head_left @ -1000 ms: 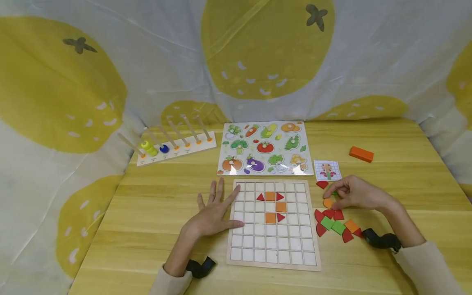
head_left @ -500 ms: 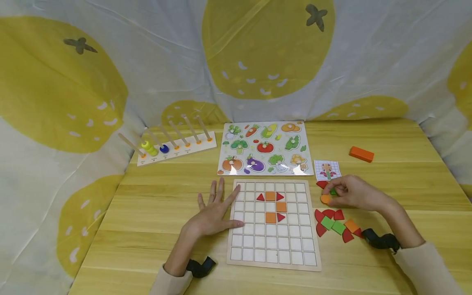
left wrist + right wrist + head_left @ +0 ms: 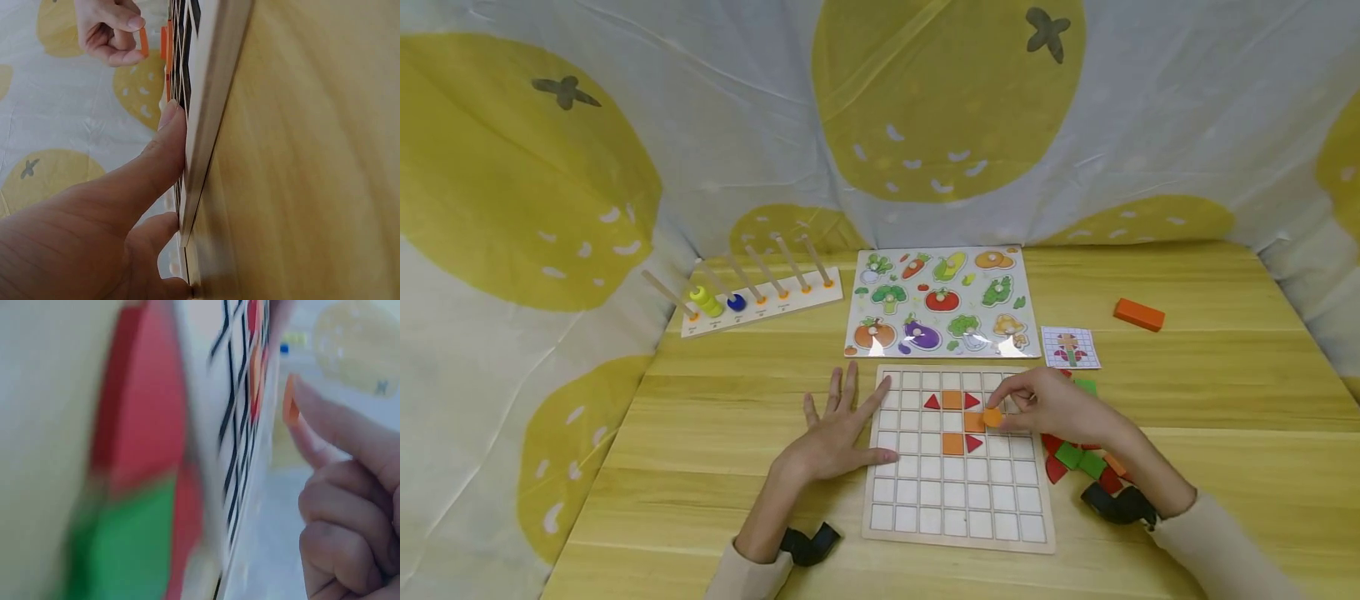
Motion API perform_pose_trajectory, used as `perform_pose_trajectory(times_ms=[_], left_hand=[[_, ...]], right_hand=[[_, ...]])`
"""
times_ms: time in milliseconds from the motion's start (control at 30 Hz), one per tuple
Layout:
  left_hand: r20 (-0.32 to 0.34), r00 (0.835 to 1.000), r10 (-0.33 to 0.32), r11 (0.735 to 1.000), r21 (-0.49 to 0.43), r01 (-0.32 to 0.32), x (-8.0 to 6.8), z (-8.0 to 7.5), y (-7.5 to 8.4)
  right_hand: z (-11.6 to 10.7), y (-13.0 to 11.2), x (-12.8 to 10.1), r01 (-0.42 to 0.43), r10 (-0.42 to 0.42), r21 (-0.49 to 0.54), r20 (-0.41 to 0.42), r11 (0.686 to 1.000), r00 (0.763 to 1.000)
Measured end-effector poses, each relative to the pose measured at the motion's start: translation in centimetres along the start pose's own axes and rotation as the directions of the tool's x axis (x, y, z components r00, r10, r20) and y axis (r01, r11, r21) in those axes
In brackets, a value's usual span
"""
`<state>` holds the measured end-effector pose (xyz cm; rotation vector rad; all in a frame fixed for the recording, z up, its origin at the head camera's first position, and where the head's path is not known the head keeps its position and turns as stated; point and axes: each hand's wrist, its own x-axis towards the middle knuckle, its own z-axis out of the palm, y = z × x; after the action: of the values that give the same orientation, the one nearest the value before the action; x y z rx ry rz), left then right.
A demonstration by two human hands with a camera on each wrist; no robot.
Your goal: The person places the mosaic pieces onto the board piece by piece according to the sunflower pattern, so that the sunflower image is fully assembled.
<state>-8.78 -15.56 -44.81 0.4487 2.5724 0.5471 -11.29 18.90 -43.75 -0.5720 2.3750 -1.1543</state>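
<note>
A white grid board (image 3: 957,500) in a wooden frame lies in front of me, with orange squares (image 3: 952,443) and red triangles (image 3: 932,402) set in its upper middle. My right hand (image 3: 1041,406) pinches a round-edged orange piece (image 3: 992,417) just above the board, right of the orange squares; the piece (image 3: 144,42) and hand (image 3: 111,32) also show in the left wrist view. My left hand (image 3: 838,433) lies flat with spread fingers on the table, its fingertips on the board's left edge (image 3: 206,125). Loose red, green and orange pieces (image 3: 1071,457) lie right of the board, partly hidden by my right wrist.
A vegetable peg puzzle (image 3: 942,302) lies behind the board. A small pattern card (image 3: 1069,347) sits at its right. An orange block (image 3: 1138,314) lies far right. A peg rack with yellow and blue rings (image 3: 752,293) stands at the back left. A fabric backdrop surrounds the table.
My right hand lifted the orange piece from the loose pile and carried it left, over the board. The left hand stayed where it was.
</note>
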Motion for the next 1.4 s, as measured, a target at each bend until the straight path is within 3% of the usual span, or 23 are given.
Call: perform_pose_trajectory(times_ms=[167,367,833,1200,1400], left_hand=[[-0.002,1.000,-0.003,1.000,0.005,0.003,0.0,0.0,0.0],[-0.002,1.000,-0.001,1.000,0.011,0.001,0.0,0.0,0.1],[0.002,1.000,-0.007,1.000,0.013,0.007,0.0,0.0,0.0],[-0.011,1.000,0.017,1.000,-0.010,-0.017,-0.1,0.0,0.0],[0.003,1.000,-0.011,1.000,0.018,0.010,-0.1,-0.1,0.3]], right_hand=[[2.1,-1.7,1.7,0.009,-0.009,0.027,-0.017,1.000,1.000],[3.3,-2.4,2.5,-0.051,0.052,0.039,-0.038,0.998,0.998],[3.3,-2.1,3.1,-0.050,0.051,0.025,-0.041,0.998,0.998],[2.8,-2.1,3.7,-0.117,0.116,0.056,0.008,0.992,0.993],[2.8,-2.1,4.0,-0.081,0.080,0.040,0.021,0.996,0.997]])
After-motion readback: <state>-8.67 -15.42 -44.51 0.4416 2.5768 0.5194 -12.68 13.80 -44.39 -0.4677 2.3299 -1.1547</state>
